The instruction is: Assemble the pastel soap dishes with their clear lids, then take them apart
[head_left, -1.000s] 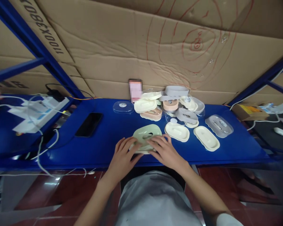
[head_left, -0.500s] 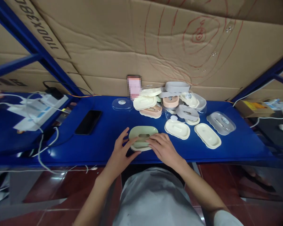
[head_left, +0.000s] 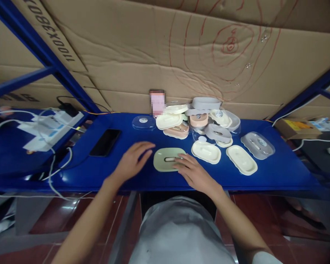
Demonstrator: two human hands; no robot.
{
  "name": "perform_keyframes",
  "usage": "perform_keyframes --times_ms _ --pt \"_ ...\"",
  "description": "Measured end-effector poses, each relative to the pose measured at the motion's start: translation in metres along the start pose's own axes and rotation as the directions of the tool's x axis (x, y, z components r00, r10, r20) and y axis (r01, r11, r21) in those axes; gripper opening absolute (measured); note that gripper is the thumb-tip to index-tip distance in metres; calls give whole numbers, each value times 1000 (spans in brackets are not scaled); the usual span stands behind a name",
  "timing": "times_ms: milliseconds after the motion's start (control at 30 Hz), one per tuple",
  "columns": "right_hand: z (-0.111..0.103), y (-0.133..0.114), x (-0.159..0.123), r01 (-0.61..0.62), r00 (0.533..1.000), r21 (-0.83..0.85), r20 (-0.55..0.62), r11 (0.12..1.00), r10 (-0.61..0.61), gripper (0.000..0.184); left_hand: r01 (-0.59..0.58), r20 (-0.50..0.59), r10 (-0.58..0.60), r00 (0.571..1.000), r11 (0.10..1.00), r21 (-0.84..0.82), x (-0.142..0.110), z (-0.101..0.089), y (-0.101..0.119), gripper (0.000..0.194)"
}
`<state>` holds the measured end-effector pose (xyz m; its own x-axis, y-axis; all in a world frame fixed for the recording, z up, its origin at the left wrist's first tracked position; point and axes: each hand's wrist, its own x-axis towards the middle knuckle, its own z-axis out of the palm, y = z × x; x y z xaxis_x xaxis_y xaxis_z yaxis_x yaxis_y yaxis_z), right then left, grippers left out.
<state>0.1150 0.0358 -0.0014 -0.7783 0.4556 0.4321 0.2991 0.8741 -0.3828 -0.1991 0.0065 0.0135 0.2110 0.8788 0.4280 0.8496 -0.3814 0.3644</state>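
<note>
A pale green oval soap dish [head_left: 160,161] with a slot in its middle lies on the blue table in front of me. My right hand [head_left: 194,170] rests over its right end, fingers extended and lying on the top near the slot. Their tips partly cover that end. To the left, clear of the dish, my left hand [head_left: 132,159] hovers with thumb and fingers apart, holding nothing. Just right of the dish is a cream oval tray [head_left: 206,152], and beyond it lies another cream tray [head_left: 242,160].
Behind the hands is a pile of grey, pink and cream dish parts, including a grey one [head_left: 218,132]. Clear lids [head_left: 143,123] lie about. A black phone [head_left: 105,142] is on the left, near a power strip [head_left: 57,130] and white cables. Cardboard [head_left: 121,55] backs the table.
My left hand has let go of the green soap dish and moved left. The dish's front side, partly covered before, now shows. My right hand stays at its right end.
</note>
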Motion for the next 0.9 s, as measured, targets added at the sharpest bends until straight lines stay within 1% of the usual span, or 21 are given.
perform_keyframes --times_ms 33,67,100,133,167,200,267,300,367,467,533,600,667,733,833,900 --pt "1 0 0 2 1000 -31 -1 1000 -2 34 28 -24 -28 999 999 21 17 -3 -18 41" --pt "2 -1 0 0 1000 -63 -5 998 -1 34 62 -25 -60 998 997 51 33 -5 -36 45" --pt "4 -2 0 -4 1000 -93 -11 996 3 34 115 20 -119 993 983 140 49 -6 -53 50" --pt "5 -4 -1 -7 1000 -118 -21 993 5 34 189 60 -208 976 954 231 61 -6 -68 55" --pt "6 -5 -2 -11 999 -133 -33 991 6 33 220 105 -259 960 932 286 70 -6 -80 57" --pt "6 -6 -3 -15 999 -139 -46 990 8 33 233 125 -283 951 921 314 75 -5 -89 57" --pt "5 -6 -5 -23 997 -128 -74 992 14 33 240 139 -301 943 910 339 72 -4 -95 52" --pt "4 -6 -5 -29 996 -118 -82 993 19 33 238 126 -294 947 910 339 64 -3 -94 48" --pt "4 -4 -6 -37 996 -100 -79 994 29 33 227 84 -266 960 921 317 38 -2 -85 44" --pt "6 0 -5 -45 997 -72 -67 996 40 37 187 -19 -186 982 964 190 -9 -2 -64 43" --pt "8 2 -4 -72 994 -70 -93 995 65 40 191 -87 -180 980 972 140 -35 1 -48 41" --pt "10 2 -3 -100 990 -108 -111 989 88 37 212 -136 -196 971 971 114 -52 5 -34 39" --pt "10 0 -3 -100 991 -165 -106 981 83 31 220 -164 -203 965 971 96 -61 11 -23 38" --pt "10 -1 -4 -101 991 -204 -109 974 79 29 211 -176 -194 965 974 87 -63 16 -14 37" --pt "10 0 -6 -124 982 -194 -164 973 92 30 215 -231 -183 956 969 123 -59 19 3 36" --pt "10 2 -7 -124 977 -162 -193 979 92 30 178 -251 -137 958 972 150 -55 19 18 38"
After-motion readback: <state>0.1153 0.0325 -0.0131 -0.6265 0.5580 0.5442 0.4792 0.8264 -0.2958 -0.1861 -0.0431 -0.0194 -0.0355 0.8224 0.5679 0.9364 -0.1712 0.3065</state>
